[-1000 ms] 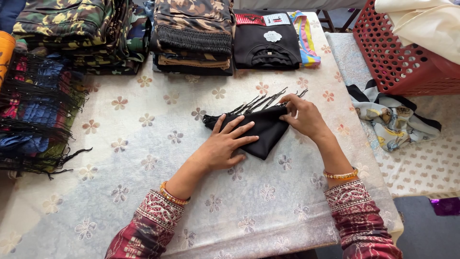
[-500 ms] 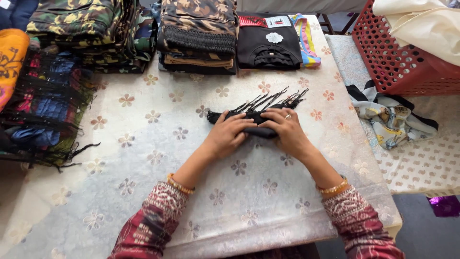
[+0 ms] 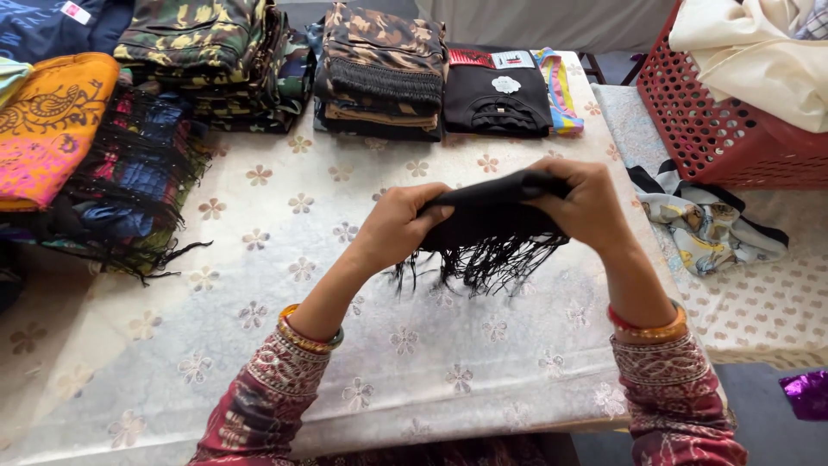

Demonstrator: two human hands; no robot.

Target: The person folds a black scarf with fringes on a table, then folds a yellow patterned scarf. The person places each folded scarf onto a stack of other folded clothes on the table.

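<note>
Both hands lift a folded black fringed fabric scarf (image 3: 492,226) above the middle of the floral-patterned white surface (image 3: 259,328) — left hand (image 3: 398,226) fingers clamped on its left end, right hand (image 3: 585,205) fingers clamped on its right end, fringe hanging down. Folded camouflage fabric stacks (image 3: 379,65) sit along the far edge; red plastic basket (image 3: 724,129) off the right edge.

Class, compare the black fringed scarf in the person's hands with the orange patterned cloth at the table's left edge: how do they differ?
The black fringed scarf is plain; the orange patterned cloth carries dark motifs and pink. The scarf is lifted off the table by the left hand and right hand, fringe hanging; the orange cloth lies flat. Both are folded.
</note>
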